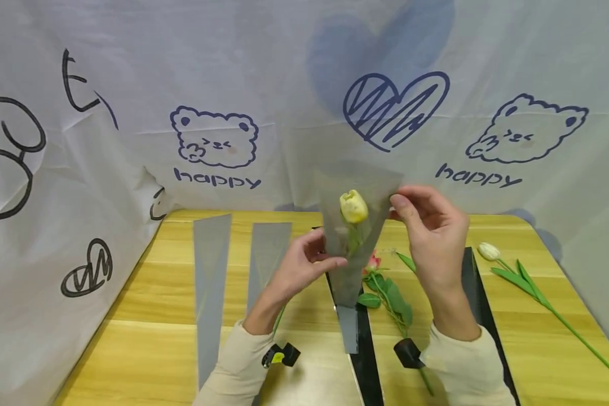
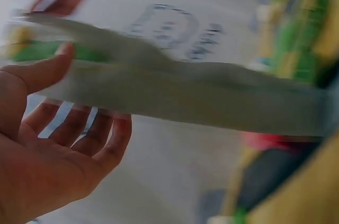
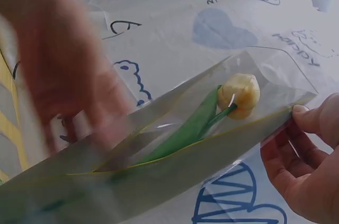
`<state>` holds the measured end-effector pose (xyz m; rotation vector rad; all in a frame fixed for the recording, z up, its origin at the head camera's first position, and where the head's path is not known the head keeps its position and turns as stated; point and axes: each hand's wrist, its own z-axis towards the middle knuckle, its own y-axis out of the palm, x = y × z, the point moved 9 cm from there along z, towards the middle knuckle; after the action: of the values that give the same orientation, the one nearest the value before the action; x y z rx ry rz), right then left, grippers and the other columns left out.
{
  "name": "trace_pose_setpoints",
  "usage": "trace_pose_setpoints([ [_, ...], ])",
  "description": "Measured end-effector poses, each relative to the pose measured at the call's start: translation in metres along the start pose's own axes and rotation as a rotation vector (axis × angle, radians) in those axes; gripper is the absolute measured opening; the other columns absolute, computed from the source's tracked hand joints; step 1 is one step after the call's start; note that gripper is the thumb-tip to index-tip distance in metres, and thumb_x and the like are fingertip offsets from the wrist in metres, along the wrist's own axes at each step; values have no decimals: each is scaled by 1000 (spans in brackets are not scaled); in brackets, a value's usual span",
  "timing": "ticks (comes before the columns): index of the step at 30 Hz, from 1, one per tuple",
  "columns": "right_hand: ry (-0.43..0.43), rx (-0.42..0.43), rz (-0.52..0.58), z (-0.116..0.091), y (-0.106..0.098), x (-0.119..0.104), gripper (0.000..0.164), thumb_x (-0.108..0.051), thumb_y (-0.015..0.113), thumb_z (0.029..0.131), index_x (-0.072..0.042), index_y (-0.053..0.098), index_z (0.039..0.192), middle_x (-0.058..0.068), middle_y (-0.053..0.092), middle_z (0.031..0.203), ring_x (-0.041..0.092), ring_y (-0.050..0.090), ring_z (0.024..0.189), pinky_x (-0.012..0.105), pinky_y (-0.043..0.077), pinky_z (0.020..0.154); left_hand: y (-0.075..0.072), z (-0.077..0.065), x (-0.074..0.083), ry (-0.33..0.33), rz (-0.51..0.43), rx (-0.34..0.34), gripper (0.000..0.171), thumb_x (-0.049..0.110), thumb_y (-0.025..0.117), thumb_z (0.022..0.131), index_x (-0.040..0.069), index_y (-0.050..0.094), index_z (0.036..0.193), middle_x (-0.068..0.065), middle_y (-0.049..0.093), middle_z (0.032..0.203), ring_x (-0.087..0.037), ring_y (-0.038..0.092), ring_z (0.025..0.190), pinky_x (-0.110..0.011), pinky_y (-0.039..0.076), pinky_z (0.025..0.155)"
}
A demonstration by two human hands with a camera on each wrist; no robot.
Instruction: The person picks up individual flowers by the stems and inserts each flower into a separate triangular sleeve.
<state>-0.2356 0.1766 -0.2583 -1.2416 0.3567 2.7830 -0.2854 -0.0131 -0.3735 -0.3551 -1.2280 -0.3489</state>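
Observation:
A pale yellow tulip [image 1: 353, 207] stands inside a translucent grey flower sleeve [image 1: 346, 282], raised above the table. The sleeve is wide at the top and tapers downward. My left hand [image 1: 307, 260] holds its left side, thumb in front and fingers behind. At the upper right edge, my right hand [image 1: 433, 234] pinches the film between thumb and fingers. In the right wrist view, the tulip head [image 3: 241, 94] and its green leaf [image 3: 185, 136] show through the film. The left wrist view is blurred, with the sleeve [image 2: 212, 97] running between thumb and fingers.
Two flat grey sleeves [image 1: 210, 282] [image 1: 269, 254] lie left on the wooden table [image 1: 147, 316]. A pink rose [image 1: 373, 262] lies behind the held sleeve, near black strips [image 1: 367, 361]. A white tulip [image 1: 489, 251] lies at the right. Printed cloth [image 1: 294, 101] hangs behind.

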Motion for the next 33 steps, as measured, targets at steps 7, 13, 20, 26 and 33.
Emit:
trace_pose_setpoints([
  [7, -3, 42, 32, 5, -15, 1, 14, 5, 69, 94, 15, 68, 105, 14, 69, 94, 21, 68, 80, 30, 59, 77, 26, -2, -44, -46, 161, -35, 36, -1, 80, 87, -6, 69, 121, -21, 73, 110, -28, 74, 94, -29, 59, 75],
  [13, 0, 93, 95, 9, -29, 0, 21, 3, 68, 96, 15, 67, 114, 21, 70, 101, 26, 70, 84, 31, 60, 77, 26, -4, -35, -64, 130, -37, 36, 0, 77, 90, -6, 67, 124, -22, 72, 113, -29, 73, 98, -31, 59, 78],
  [20, 121, 109, 86, -1, -47, 32, 25, 0, 70, 96, 13, 66, 117, 21, 70, 104, 29, 70, 89, 30, 60, 76, -41, -25, -21, -159, 90, 113, 36, -3, 75, 89, -11, 64, 123, -24, 70, 116, -29, 70, 102, -33, 59, 82],
  [26, 275, 87, -48, -21, -54, 72, 24, -3, 70, 97, 9, 68, 117, 14, 72, 106, 24, 70, 90, 29, 60, 76, -131, -72, -28, -302, 144, 258, 40, -1, 74, 91, -12, 59, 127, -22, 68, 120, -14, 68, 100, -28, 56, 83],
  [33, 357, 29, -186, -40, -45, 98, 22, -6, 69, 98, 6, 69, 117, 16, 70, 107, 18, 71, 87, 26, 60, 74, -208, -143, -50, -493, 241, 337, 52, 8, 73, 95, -14, 52, 137, -15, 71, 116, -10, 69, 90, -28, 57, 78],
])
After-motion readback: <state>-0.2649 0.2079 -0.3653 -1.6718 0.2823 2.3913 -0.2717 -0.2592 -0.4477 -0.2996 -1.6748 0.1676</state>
